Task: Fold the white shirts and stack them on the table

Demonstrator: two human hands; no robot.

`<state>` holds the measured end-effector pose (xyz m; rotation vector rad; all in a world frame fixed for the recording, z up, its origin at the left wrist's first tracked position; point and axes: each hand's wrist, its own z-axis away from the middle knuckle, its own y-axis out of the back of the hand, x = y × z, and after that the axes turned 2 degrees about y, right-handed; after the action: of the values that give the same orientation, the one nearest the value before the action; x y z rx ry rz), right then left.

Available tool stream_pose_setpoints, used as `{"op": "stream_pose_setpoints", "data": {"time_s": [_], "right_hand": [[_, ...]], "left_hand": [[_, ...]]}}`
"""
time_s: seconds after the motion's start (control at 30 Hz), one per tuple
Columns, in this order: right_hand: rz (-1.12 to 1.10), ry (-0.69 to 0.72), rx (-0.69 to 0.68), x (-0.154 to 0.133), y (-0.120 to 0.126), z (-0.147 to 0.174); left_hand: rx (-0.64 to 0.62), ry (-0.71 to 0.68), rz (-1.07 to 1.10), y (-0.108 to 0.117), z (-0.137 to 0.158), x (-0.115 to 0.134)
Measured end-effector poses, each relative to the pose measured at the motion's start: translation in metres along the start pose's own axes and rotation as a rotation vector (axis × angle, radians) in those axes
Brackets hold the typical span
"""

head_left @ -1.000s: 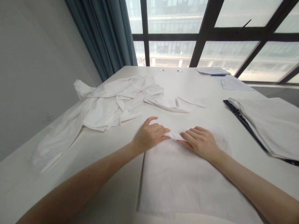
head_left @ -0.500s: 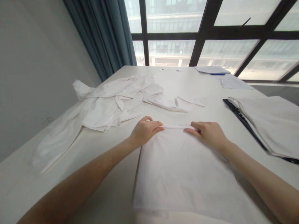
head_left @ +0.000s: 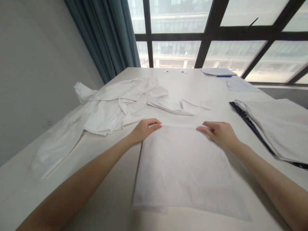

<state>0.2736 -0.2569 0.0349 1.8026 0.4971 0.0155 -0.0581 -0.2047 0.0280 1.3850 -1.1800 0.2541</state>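
Note:
A white folded cloth (head_left: 183,163) lies flat on the white table (head_left: 113,199) right in front of me. My left hand (head_left: 143,129) pinches its far left corner, fingers closed on the edge. My right hand (head_left: 221,133) grips the far right corner the same way. The far edge of the cloth runs taut and straight between the two hands.
A heap of crumpled white garments (head_left: 113,106) covers the table's left side, one sleeve trailing toward the near left edge. A stack of folded white cloths (head_left: 276,128) on a dark board sits at the right. Papers and a blue pen (head_left: 223,76) lie by the window.
Both hands have moved apart and away from me, drawing the cloth's bunched far edge out flat and straight.

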Motion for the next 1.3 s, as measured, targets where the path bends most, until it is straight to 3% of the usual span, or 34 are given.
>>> {"op": "stream_pose_setpoints", "data": {"time_s": [0.2, 0.4, 0.73, 0.87, 1.1, 1.3], "right_hand": [[-0.347, -0.171, 0.071, 0.011, -0.006, -0.001], [-0.54, -0.225, 0.147, 0.012, -0.008, -0.002], [-0.574, -0.332, 0.237, 0.01, -0.013, 0.0], [-0.574, -0.408, 0.26, 0.007, -0.012, 0.001], [-0.577, -0.386, 0.253, 0.009, -0.012, 0.001], [-0.573, -0.266, 0.231, 0.013, -0.014, -0.002]], "left_hand": [[0.103, 0.122, 0.231, 0.008, -0.003, -0.014], [0.169, 0.1, 0.359, 0.012, 0.0, -0.024], [0.211, 0.144, 0.601, 0.009, -0.001, -0.025], [0.142, 0.143, 0.764, 0.01, 0.0, -0.024], [0.076, 0.132, 0.615, 0.011, 0.002, -0.023], [0.208, 0.123, 0.429, 0.007, 0.0, -0.019]]}}
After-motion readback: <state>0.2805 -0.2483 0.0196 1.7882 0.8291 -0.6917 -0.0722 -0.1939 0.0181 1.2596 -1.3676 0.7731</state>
